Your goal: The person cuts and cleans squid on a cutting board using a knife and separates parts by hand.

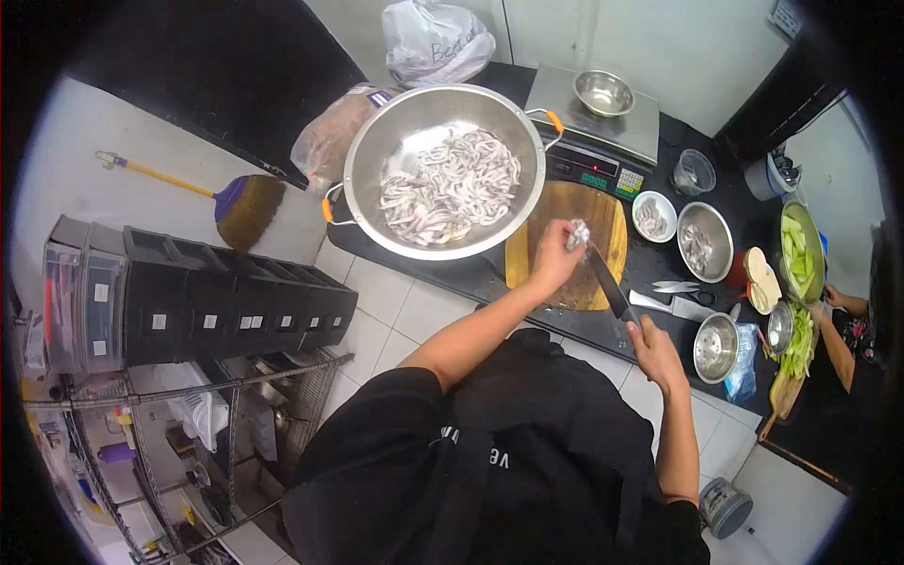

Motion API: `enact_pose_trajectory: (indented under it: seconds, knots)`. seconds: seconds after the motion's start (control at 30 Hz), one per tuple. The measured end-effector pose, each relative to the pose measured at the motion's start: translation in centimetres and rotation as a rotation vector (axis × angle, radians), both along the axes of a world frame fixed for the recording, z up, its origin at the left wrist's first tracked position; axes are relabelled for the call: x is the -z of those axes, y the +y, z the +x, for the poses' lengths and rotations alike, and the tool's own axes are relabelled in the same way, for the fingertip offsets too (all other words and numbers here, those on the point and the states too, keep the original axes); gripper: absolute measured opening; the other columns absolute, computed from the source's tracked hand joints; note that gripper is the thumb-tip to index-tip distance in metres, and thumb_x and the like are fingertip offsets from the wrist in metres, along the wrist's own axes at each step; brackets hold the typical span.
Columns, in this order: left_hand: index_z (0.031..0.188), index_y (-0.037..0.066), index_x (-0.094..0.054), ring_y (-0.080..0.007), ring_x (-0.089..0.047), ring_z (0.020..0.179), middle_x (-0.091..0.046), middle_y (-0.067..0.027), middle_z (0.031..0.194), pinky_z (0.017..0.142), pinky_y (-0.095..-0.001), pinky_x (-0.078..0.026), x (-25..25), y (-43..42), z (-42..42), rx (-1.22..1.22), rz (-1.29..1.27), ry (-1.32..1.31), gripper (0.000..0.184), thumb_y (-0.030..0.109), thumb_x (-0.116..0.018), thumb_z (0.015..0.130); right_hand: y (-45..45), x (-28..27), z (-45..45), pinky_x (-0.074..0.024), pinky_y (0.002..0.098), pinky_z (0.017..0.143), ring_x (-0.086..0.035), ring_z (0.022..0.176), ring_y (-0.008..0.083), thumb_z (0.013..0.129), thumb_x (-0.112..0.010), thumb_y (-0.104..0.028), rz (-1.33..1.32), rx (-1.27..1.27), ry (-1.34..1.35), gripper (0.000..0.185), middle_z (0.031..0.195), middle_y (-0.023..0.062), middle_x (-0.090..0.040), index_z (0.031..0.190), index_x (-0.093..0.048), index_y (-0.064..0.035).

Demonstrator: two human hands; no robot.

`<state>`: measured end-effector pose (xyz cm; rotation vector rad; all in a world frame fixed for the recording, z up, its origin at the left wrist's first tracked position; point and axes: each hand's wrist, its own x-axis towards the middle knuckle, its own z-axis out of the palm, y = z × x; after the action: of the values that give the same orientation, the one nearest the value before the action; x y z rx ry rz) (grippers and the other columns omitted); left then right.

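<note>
My left hand (557,258) pinches a small pale, grey-streaked piece (579,233), which looks like squid, over the round-edged wooden cutting board (566,202). My right hand (656,352) is closed round the handle of a dark-bladed knife (608,284). The blade slants over the board's right side, its tip close to the piece and the left fingers; whether they touch I cannot tell. Beyond my left hand stands a big steel basin (353,188) with orange-gripped handles, holding a heap of similar pale strips (457,188).
Right of the board are a white bowl (640,202), a steel bowl (725,268), a white-handled cleaver (673,305) and another steel bowl (717,347). A digital scale (603,171) stands behind. At far right a co-worker's arm (833,344) reaches near green vegetables (799,344).
</note>
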<state>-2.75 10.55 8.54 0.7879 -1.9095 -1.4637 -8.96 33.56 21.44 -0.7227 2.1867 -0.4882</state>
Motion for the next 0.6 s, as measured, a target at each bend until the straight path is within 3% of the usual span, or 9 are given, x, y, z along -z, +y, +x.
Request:
enact_pose_trajectory:
  seconds: [0.07,0.13,0.2,0.27,0.33,0.37,0.43,0.5,0.6]
  knots:
    - [0.101,0.005,-0.048,-0.016,-0.058,0.081,-0.059,-0.0097,0.095,0.071,-0.0318,-0.049,-2.2,-2.2,1.1,-0.007,0.065,0.198,0.035,0.002,-0.07,0.075,-1.5,-2.0,0.4,-0.0455,0.049,0.061,-0.061,0.065,0.0419,0.098,-0.045,-0.036,-0.062,-0.048,0.067,0.038,0.068,0.0247,-0.058,0.089,-0.049,0.0005]
    - [0.104,0.005,-0.047,-0.0162,-0.056,0.088,-0.056,-0.0094,0.098,0.076,-0.0309,-0.048,-4.4,-5.8,3.2,-0.074,-0.14,0.184,0.037,0.001,-0.069,0.074,-4.2,-3.7,1.1,-0.0429,0.0515,0.069,-0.059,0.077,0.0473,0.098,-0.046,-0.035,-0.208,-0.169,0.129,0.036,0.072,0.0278,-0.059,0.092,-0.05,0.0005]
    - [0.103,0.004,-0.048,-0.0162,-0.054,0.092,-0.054,-0.0078,0.096,0.08,-0.0303,-0.047,-10.9,-8.3,6.8,-0.167,-0.286,-0.092,0.035,-0.001,-0.067,0.074,-7.8,-4.4,1.9,-0.0439,0.052,0.068,-0.059,0.079,0.0478,0.097,-0.046,-0.035,-0.251,-0.247,0.126,0.036,0.078,0.029,-0.061,0.096,-0.051,-0.0003]
    - [0.1,0.002,-0.051,-0.0273,-0.057,0.089,-0.057,-0.0137,0.095,0.081,-0.0371,-0.046,-8.7,-13.9,9.5,-0.23,-0.3,0.03,0.035,0.005,-0.068,0.07,-12.0,-4.9,3.3,-0.0445,0.0532,0.071,-0.059,0.082,0.0478,0.097,-0.046,-0.036,-0.27,-0.333,0.137,0.037,0.082,0.0296,-0.062,0.101,-0.052,-0.0003]
    - [0.101,0.002,-0.053,-0.0285,-0.058,0.09,-0.058,-0.0151,0.097,0.082,-0.0376,-0.046,-9.1,-18.3,12.7,-0.292,-0.44,-0.067,0.033,0.005,-0.067,0.071,-15.9,-3.9,4.8,-0.0453,0.0543,0.075,-0.06,0.085,0.0474,0.097,-0.045,-0.038,-0.32,-0.409,0.161,0.039,0.085,0.0297,-0.062,0.105,-0.053,0.0001]
    - [0.103,0.002,-0.054,-0.0296,-0.058,0.1,-0.059,-0.0173,0.103,0.088,-0.0376,-0.045,-9.2,-20.3,14.1,-0.263,-0.342,-0.142,0.034,0.005,-0.067,0.071,-17.3,-3.1,5.3,-0.0456,0.0547,0.077,-0.06,0.086,0.0471,0.097,-0.044,-0.038,-0.355,-0.443,0.176,0.041,0.085,0.0296,-0.063,0.107,-0.053,0.0004]
    - [0.109,0.002,-0.057,-0.0256,-0.058,0.104,-0.061,-0.016,0.107,0.091,-0.0334,-0.046,-8.8,-23.5,17.0,-0.134,-0.415,-0.322,0.039,0.005,-0.068,0.071,-18.6,-4.1,5.7,-0.0457,0.0547,0.079,-0.06,0.087,0.0468,0.097,-0.043,-0.039,-0.314,-0.423,0.199,0.042,0.086,0.0294,-0.063,0.108,-0.053,0.0008]
    - [0.116,0.005,-0.058,-0.0361,-0.056,0.111,-0.059,-0.0206,0.115,0.097,-0.0404,-0.042,-9.6,-23.6,18.8,-0.118,-0.552,-0.577,0.046,0.013,-0.07,0.072,-18.3,-3.9,4.8,-0.0456,0.0555,0.075,-0.061,0.085,0.0461,0.098,-0.042,-0.04,-0.304,-0.39,0.266,0.042,0.084,0.0279,-0.064,0.106,-0.053,-0.0002]
    - [0.113,0.005,-0.06,-0.0324,-0.054,0.11,-0.058,-0.0175,0.114,0.095,-0.0399,-0.043,-10.7,-22.2,19.3,-0.171,-0.554,-0.418,0.036,0.015,-0.069,0.08,-15.3,-2.0,0.9,-0.0453,0.0558,0.069,-0.061,0.079,0.0466,0.098,-0.042,-0.04,-0.411,-0.171,0.287,0.039,0.079,0.0266,-0.063,0.102,-0.052,-0.0031]
